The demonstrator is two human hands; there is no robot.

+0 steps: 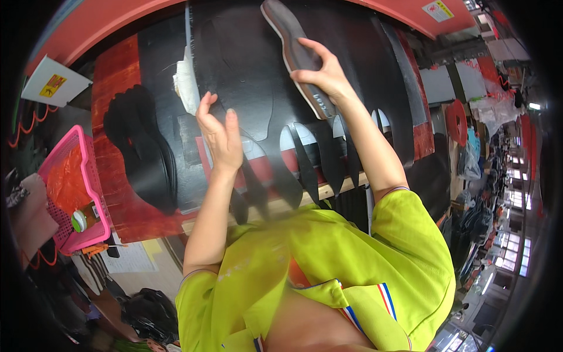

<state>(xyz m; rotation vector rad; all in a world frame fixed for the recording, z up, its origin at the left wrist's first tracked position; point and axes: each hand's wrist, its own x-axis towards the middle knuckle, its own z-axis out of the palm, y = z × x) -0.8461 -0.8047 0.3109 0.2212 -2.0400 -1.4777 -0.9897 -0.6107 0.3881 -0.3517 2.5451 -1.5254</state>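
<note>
Two hands: right hand (pixel 321 73) around long grey sole (pixel 296 54); left hand (pixel 220 132) open on black sheet (pixel 240 70)

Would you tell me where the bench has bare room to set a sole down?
The bare red strip between the pink basket and the black insole stack. Crowded: the insoles row below the right hand.

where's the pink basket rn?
Head view, far left: the pink basket sits at the left edge of the red table, left of the black insole stack, with a green-capped bottle inside.
</note>
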